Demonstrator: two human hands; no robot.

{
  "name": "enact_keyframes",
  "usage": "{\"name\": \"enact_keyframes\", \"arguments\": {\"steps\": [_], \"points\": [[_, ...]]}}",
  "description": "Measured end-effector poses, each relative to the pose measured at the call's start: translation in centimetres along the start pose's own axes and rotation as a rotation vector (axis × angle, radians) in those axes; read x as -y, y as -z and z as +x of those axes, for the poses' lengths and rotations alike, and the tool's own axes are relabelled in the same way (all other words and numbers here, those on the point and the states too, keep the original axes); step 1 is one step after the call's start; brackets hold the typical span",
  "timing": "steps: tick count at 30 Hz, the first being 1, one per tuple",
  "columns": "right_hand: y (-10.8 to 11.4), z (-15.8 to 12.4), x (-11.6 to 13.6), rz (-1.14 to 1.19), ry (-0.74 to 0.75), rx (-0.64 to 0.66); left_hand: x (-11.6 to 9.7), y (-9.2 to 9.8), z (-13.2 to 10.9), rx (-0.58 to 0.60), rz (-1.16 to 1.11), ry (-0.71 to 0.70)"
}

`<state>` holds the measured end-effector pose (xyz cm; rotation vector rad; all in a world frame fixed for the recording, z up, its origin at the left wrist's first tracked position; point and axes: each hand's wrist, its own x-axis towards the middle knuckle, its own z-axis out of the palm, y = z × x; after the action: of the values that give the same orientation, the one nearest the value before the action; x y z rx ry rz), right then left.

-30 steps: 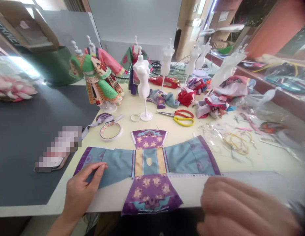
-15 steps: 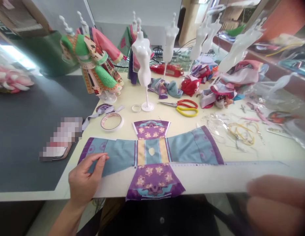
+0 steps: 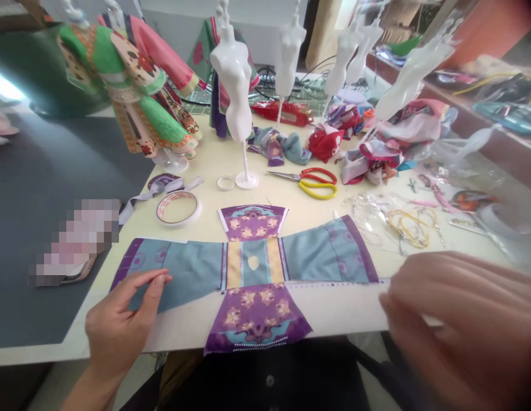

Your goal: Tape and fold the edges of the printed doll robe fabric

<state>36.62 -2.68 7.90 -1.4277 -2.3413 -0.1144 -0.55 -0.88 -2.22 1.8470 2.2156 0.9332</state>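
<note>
"What's the left hand doing?"

"Its fingers spread wide on a teal-and-purple printed fabric panel lying on the cream counter."

"And the right hand?"

"Blurred, fingers curled narrowly over a long white ruler along the panel's lower edge."

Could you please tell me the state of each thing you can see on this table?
left hand: resting on the cloth piece, fingers extended
right hand: blurred, over the ruler's end
cloth piece: lying flat, unfolded
ruler: lying along the cloth's lower edge
scissors: shut, lying flat
tape roll: lying flat
white mannequin: upright, bare
</note>
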Motion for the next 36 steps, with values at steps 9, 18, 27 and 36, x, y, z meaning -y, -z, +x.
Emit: {"name": "enact_keyframes", "arguments": {"steps": [9, 18, 27, 36], "points": [[-3.3, -2.6, -5.7, -0.246, -0.015, -0.023, -1.0, -0.4, -0.1, 0.024, 0.009, -0.233], [-5.4, -1.9, -9.0, -0.223, -0.036, -0.002, -5.8, -2.8, 1.3, 0.22, -0.102, -0.683], [-7.3, -1.6, -11.2, -0.162, 0.068, 0.12, -7.3, -4.5, 2.6, 0.333, -0.008, -0.718], [-8.8, -0.7, -11.2, -0.12, 0.149, 0.221, -6.2, -4.2, 3.5, 0.428, 0.035, -0.718]]}}
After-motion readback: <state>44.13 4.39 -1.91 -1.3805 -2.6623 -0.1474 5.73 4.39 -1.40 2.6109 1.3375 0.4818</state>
